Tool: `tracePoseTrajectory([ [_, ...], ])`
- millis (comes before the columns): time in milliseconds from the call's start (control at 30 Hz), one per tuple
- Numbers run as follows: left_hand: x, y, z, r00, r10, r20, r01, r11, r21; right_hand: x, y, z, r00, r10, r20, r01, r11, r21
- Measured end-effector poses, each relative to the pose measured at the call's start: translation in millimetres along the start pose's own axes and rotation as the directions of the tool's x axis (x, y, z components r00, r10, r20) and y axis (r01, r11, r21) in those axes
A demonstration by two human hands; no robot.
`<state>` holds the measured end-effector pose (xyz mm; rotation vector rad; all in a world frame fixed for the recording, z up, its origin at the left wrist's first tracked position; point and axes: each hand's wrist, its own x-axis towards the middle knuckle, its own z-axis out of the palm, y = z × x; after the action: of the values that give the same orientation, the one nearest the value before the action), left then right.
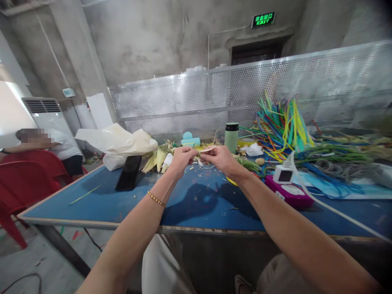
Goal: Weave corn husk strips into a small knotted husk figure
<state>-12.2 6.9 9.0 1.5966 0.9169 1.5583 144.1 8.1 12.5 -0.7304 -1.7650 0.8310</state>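
Note:
My left hand (183, 158) and my right hand (223, 157) are raised close together over the far part of the blue table (104, 204). In my right hand a small, flat, pale piece (208, 149) is pinched between thumb and fingers; its kind is not clear. The fingers of my left hand are closed in a pinch just beside it, and what they hold is too small to make out. Behind the hands lie dried plant scraps and pale husk-like leaves (159, 157). A green bottle with a dark lid (232, 139) stands past my right hand.
Left of the hands are a black phone (128, 173) and a crumpled white plastic bag (122, 141). To the right lie a magenta box with a white charger (288, 192), a white cable (330, 204) and colourful strips (284, 122). A person sits beyond red chairs (24, 179).

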Motion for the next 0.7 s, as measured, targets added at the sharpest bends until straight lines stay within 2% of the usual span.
tracePoseTrajectory([
  [100, 0, 2, -1.1, 0.998, -0.022, 0.061, 0.026, 0.998, -0.058, -1, -1, 0, 1.0, -0.01, 0.028, 0.01, 1.0, 0.016],
  [167, 0, 3, -2.2, 0.992, -0.025, 0.121, 0.038, 0.994, -0.098, 0, -1, -1, 1.0, 0.005, 0.011, -0.005, 0.998, 0.061],
  [233, 1, 3, -4.1, 0.99, -0.038, 0.138, 0.058, 0.988, -0.141, 1, -1, -2, 0.999, 0.031, -0.015, -0.029, 0.991, 0.132],
  [267, 1, 3, -5.5, 0.993, -0.043, 0.109, 0.06, 0.986, -0.154, 1, -2, -3, 0.998, 0.049, -0.028, -0.043, 0.984, 0.174],
  [333, 3, 4, -8.4, 0.999, -0.022, -0.029, 0.018, 0.991, -0.135, 2, -3, -5, 0.994, 0.096, -0.048, -0.08, 0.964, 0.255],
  [400, 4, 5, -10.5, 0.983, 0.052, -0.179, -0.064, 0.996, -0.058, 2, -4, -6, 0.987, 0.15, -0.057, -0.124, 0.939, 0.32],
  [433, 4, 6, -10.7, 0.975, 0.094, -0.202, -0.1, 0.995, -0.019, 1, -5, -6, 0.984, 0.172, -0.056, -0.143, 0.929, 0.34],
  [500, 3, 8, -9.5, 0.983, 0.137, -0.119, -0.137, 0.991, 0.005, 1, -6, -6, 0.979, 0.199, -0.042, -0.172, 0.921, 0.349],
  [600, 0, 10, -4.5, 0.986, 0.125, 0.11, -0.123, 0.992, -0.022, 0, -5, -5, 0.979, 0.205, -0.021, -0.189, 0.932, 0.308],
  [700, -2, 9, -1.1, 0.977, 0.113, 0.18, -0.108, 0.993, -0.037, -1, -4, -3, 0.981, 0.193, -0.009, -0.183, 0.945, 0.27],
])
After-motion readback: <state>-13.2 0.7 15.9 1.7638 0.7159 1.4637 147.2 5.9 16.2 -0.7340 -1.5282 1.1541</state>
